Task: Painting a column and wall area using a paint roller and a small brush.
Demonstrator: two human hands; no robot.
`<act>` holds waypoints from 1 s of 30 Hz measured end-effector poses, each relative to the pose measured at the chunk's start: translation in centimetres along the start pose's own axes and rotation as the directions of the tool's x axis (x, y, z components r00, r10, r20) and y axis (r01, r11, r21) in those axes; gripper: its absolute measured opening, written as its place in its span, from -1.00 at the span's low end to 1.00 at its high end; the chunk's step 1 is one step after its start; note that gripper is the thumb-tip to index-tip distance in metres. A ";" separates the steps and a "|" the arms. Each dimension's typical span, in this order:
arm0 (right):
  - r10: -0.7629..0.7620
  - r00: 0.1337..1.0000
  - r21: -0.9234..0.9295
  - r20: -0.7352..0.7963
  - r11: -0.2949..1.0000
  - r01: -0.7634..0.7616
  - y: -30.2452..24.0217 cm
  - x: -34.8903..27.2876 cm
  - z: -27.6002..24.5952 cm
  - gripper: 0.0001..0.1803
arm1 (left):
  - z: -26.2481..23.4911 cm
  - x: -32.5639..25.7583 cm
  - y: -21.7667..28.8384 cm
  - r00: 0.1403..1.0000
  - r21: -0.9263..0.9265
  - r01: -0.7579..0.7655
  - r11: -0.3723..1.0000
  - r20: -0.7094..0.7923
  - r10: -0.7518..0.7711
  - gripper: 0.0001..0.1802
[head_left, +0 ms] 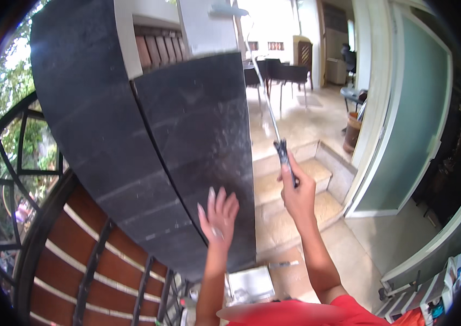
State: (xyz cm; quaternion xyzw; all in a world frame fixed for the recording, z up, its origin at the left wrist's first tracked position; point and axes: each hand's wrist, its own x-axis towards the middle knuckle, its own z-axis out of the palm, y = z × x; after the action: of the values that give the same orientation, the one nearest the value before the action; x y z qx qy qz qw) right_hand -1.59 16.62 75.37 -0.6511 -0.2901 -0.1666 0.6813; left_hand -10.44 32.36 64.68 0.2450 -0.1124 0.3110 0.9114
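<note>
- black-painted wall (187, 130), wide and tall, fills the middle and the left; a narrow dark gap runs down it, and pale, cloudy marks lie on its right part.
- the right hand (299, 193) is closed around the black handle (283, 155) of a paint roller with a long thin metal rod (263, 88). this tool points upward, just beside the right edge of the black wall.
- the pale blue-grey roller head (229, 11) is at the upper end, in front of the white upper panel (207, 27); i cannot tell if it touches.
- the left hand (220, 217) is open and holds nothing, with its fingers apart, in front of the lower black wall; whether it touches is not clear.
- below the hands, a white rectangular tray (251, 283) lies near the foot of the wall, and a slim tool with a pale end (283, 264) lies to its right.
- to the right of the wall are beige stone steps (290, 182), and farther right a door of greenish frosted glass with white frame (412, 125).
- at the lower left is a railing of brown panels and black bars (70, 239).
</note>
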 end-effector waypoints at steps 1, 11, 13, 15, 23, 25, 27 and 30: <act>-0.022 1.000 -0.037 -0.006 0.999 0.022 0.0 -0.1 -0.8 -0.61 | 1.5 1.6 0.1 0.990 -0.234 0.014 0.972 0.137 0.019 -0.33; -0.085 0.996 -0.035 0.008 0.996 0.085 1.5 1.3 -2.6 -0.66 | 8.4 5.7 1.6 0.933 -0.292 -0.073 0.954 0.319 0.169 -0.36; -0.119 0.993 -0.037 0.010 0.992 0.119 1.9 1.6 -2.6 -0.66 | 8.6 4.7 1.1 0.967 -0.186 -0.132 0.974 0.193 0.168 -0.41; -0.155 0.988 0.000 -0.023 0.988 0.155 1.5 2.1 -2.2 -0.69 | 6.9 4.7 1.6 0.979 -0.234 -0.017 0.972 0.192 0.064 -0.50; -0.225 0.973 0.039 -0.044 0.973 0.227 1.8 4.1 -2.3 -0.71 | 5.6 4.8 1.8 0.985 -0.212 0.018 0.977 0.169 0.019 -0.46; -0.273 0.961 0.038 -0.048 0.961 0.275 1.2 4.6 -2.4 -0.71 | 5.0 5.6 2.0 0.952 -0.179 0.037 0.983 0.307 0.020 -0.40; -0.169 0.983 0.057 -0.074 0.983 0.174 0.3 4.6 -2.8 -0.72 | 5.9 4.8 1.7 0.972 -0.149 0.021 0.989 0.236 0.015 -0.33; -0.236 0.969 -0.035 -0.071 0.972 0.234 2.9 3.7 -2.5 -0.69 | 4.9 3.6 -0.5 0.993 0.039 -0.117 0.992 -0.002 0.117 -0.30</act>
State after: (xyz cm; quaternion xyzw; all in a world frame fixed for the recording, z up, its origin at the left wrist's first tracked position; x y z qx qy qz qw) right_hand 3.53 15.03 75.39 -0.6143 -0.3373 -0.2742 0.6585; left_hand -7.59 31.37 69.94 0.2552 -0.1186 0.3665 0.8869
